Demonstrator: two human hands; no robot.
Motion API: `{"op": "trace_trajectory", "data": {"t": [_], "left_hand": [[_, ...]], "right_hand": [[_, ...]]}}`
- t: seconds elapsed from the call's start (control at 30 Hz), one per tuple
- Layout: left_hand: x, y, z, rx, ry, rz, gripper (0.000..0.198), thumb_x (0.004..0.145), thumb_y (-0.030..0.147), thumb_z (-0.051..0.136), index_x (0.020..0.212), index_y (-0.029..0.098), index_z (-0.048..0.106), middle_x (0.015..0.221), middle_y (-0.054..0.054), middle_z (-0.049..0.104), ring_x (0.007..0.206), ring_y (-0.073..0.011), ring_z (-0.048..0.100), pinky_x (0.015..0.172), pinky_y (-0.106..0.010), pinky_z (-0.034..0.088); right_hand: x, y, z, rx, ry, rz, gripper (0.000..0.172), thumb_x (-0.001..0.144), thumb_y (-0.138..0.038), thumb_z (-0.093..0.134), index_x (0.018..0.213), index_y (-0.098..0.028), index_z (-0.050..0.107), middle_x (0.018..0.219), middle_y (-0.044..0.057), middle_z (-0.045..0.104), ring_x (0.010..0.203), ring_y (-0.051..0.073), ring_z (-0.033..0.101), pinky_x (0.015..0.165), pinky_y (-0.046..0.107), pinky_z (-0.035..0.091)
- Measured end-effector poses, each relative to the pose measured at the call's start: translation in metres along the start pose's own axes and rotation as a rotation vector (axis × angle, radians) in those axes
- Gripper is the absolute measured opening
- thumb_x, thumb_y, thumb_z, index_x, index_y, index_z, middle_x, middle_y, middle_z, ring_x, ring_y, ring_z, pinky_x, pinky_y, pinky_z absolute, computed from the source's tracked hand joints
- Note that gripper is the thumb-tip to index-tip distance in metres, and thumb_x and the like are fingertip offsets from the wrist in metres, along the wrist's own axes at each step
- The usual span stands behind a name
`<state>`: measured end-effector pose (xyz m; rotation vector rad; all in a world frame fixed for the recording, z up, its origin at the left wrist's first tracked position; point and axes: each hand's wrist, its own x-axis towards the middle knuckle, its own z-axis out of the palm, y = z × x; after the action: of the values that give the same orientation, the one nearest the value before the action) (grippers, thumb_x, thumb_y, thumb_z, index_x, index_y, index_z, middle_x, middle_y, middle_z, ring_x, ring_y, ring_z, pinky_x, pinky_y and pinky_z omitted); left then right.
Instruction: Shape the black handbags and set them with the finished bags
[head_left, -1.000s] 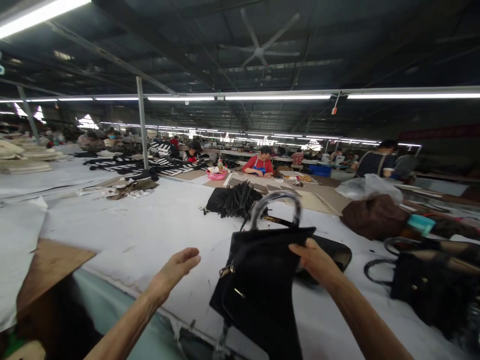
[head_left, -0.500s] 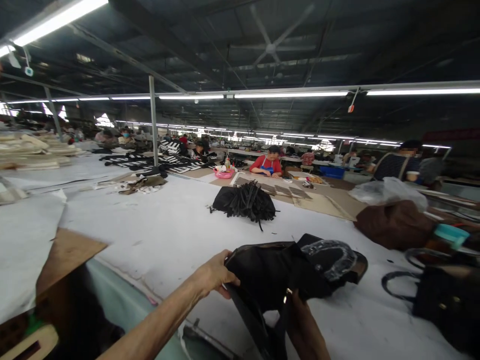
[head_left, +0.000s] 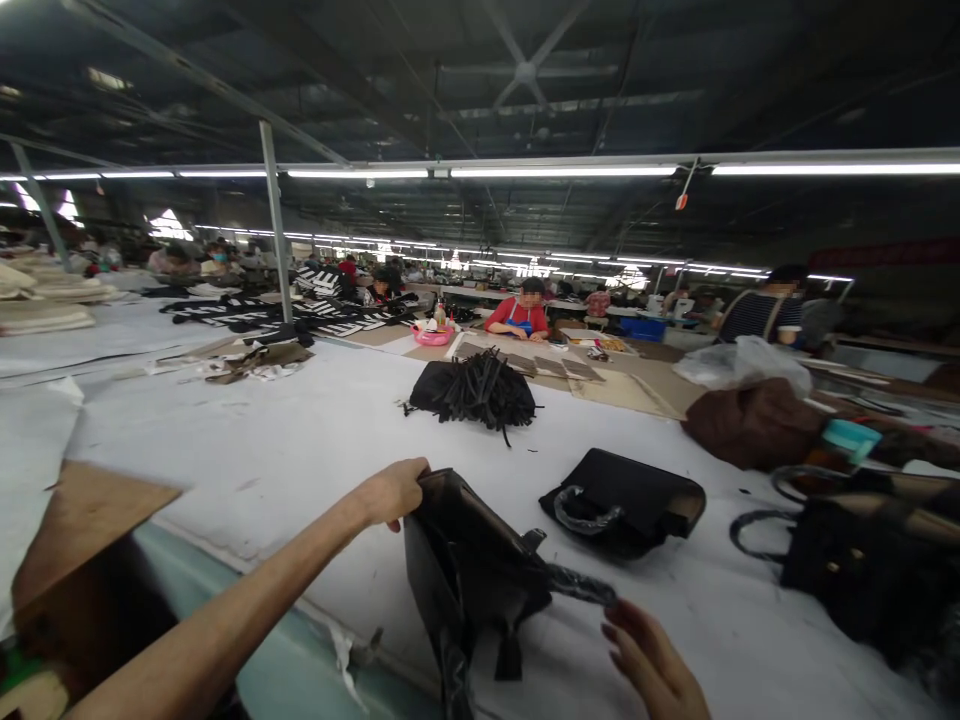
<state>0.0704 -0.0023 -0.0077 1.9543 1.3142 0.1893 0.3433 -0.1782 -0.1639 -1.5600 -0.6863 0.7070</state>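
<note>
My left hand (head_left: 397,492) grips the upper edge of a black handbag (head_left: 487,555), its fingers closed over the corner. The bag is tilted above the white-covered table, and its plastic-wrapped handle (head_left: 581,583) sticks out to the right. At that handle's end is my right hand (head_left: 652,655), fingers stretched out; whether a fingertip touches the wrap I cannot tell. Another black handbag (head_left: 645,500) lies on its side just beyond, its wrapped handle toward me. Farther right stands a black bag with gold-coloured fittings (head_left: 862,565).
A heap of black strips (head_left: 480,390) lies mid-table. Brown material (head_left: 750,420), clear plastic (head_left: 746,365) and a teal-lidded container (head_left: 851,440) are at right. A co-worker in red (head_left: 519,315) sits across the table. Fabric scraps (head_left: 247,360) lie at left.
The bag in my left hand has turned and come away from the bag behind it, which now shows whole. My right hand has moved from the held bag's strap rightward to its handle end.
</note>
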Motion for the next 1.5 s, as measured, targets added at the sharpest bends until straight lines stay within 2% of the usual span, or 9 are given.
{"op": "trace_trajectory", "data": {"t": [0.13,0.27,0.4,0.53,0.63,0.83,1.13,1.33,1.5], "left_hand": [[0.002,0.001,-0.005,0.221,0.066,0.05,0.04,0.055,0.009,0.044,0.093,0.018,0.05,0.083,-0.007,0.058,0.067,-0.0205,0.055,0.05,-0.027,0.046],[0.001,0.004,-0.006,0.33,0.127,0.118,0.055,0.051,0.005,0.048,0.105,0.02,0.047,0.097,-0.009,0.057,0.088,-0.0271,0.053,0.074,-0.036,0.042],[-0.007,0.008,-0.004,0.363,0.138,0.395,0.066,0.05,0.001,0.045,0.112,0.023,0.04,0.123,-0.006,0.042,0.1,-0.0223,0.048,0.086,-0.032,0.037],[-0.015,0.005,-0.007,0.31,0.05,0.639,0.052,0.052,-0.003,0.038,0.096,0.023,0.048,0.132,0.0,0.03,0.108,-0.0164,0.043,0.09,-0.025,0.035],[-0.014,-0.003,-0.013,0.312,-0.005,0.664,0.041,0.053,-0.003,0.036,0.084,0.02,0.051,0.128,0.0,0.036,0.101,-0.0151,0.048,0.085,-0.023,0.036],[-0.008,-0.008,-0.019,0.318,-0.086,0.705,0.04,0.048,-0.002,0.032,0.075,0.019,0.052,0.083,0.004,0.057,0.078,-0.0114,0.051,0.071,-0.017,0.037],[0.008,0.016,-0.009,0.416,-0.041,0.742,0.021,0.062,0.009,0.054,0.079,0.022,0.059,0.105,0.002,0.053,0.084,-0.0145,0.053,0.07,-0.019,0.037],[0.017,0.031,0.001,0.414,-0.051,0.745,0.004,0.066,0.016,0.058,0.067,0.019,0.058,0.092,0.003,0.058,0.075,-0.0124,0.054,0.066,-0.018,0.036],[0.025,0.017,0.009,0.237,-0.01,0.705,0.006,0.068,0.012,0.052,0.064,0.017,0.054,0.074,0.004,0.057,0.07,-0.0104,0.051,0.066,-0.017,0.036]], "right_hand": [[-0.004,-0.055,0.006,-0.48,-0.012,-0.491,0.049,0.072,-0.046,0.049,0.116,-0.023,0.043,0.128,0.007,0.041,0.117,0.027,0.037,0.1,0.04,0.028],[-0.012,-0.09,0.037,-0.783,-0.25,-0.614,0.05,0.073,-0.037,0.052,0.12,-0.024,0.044,0.128,0.004,0.043,0.117,0.025,0.037,0.099,0.037,0.029],[-0.008,-0.111,0.062,-0.885,-0.414,-0.603,0.034,0.077,-0.029,0.047,0.11,-0.023,0.052,0.116,0.004,0.053,0.105,0.021,0.048,0.089,0.032,0.036],[0.003,-0.123,0.067,-0.937,-0.449,-0.51,0.037,0.077,-0.034,0.046,0.112,-0.022,0.05,0.115,0.006,0.053,0.098,0.021,0.051,0.085,0.031,0.036],[0.004,-0.13,0.06,-0.922,-0.502,-0.481,0.04,0.08,-0.039,0.042,0.113,-0.019,0.05,0.114,0.008,0.053,0.098,0.022,0.051,0.085,0.031,0.035],[0.003,-0.141,0.036,-0.758,-0.656,-0.424,0.043,0.077,-0.048,0.045,0.112,-0.024,0.054,0.108,0.005,0.054,0.1,0.022,0.047,0.084,0.028,0.035],[0.01,-0.129,0.029,-0.623,-0.693,-0.406,0.037,0.079,-0.043,0.044,0.107,-0.022,0.054,0.1,0.003,0.053,0.075,0.016,0.052,0.066,0.025,0.04],[0.007,-0.142,0.028,-0.572,-0.695,-0.467,0.022,0.078,-0.033,0.047,0.093,-0.022,0.058,0.092,0.0,0.056,0.085,0.016,0.051,0.074,0.024,0.037],[0.011,-0.14,0.027,-0.557,-0.728,-0.378,0.027,0.075,-0.028,0.049,0.1,-0.021,0.056,0.092,0.0,0.058,0.082,0.016,0.051,0.07,0.023,0.038]]}}
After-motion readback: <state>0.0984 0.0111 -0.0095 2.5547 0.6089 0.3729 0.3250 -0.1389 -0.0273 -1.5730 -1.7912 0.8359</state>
